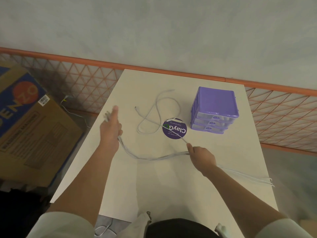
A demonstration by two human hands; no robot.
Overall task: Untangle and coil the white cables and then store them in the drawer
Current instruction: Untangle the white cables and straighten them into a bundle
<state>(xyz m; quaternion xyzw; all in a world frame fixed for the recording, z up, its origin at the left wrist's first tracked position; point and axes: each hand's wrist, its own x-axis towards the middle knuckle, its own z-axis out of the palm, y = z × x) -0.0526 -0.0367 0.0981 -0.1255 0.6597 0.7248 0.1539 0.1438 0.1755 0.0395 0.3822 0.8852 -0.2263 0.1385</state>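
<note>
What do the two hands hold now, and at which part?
Both hold the bundle of thin white cables: the left hand grips near one end, the right hand pinches the strands further along.

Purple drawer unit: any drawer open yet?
No. All three drawers of the purple drawer unit sit flush and closed, while the loose white cable lies on the table.

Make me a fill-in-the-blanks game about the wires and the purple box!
1. The box has ____ drawers, all closed.
2. The bundle is held by ____ hands, the left hand and the right hand.
3. The loose cable lies on the ____.
4. The round sticker sits to the ____ of the box.

Missing words: three; both; table; left
</note>
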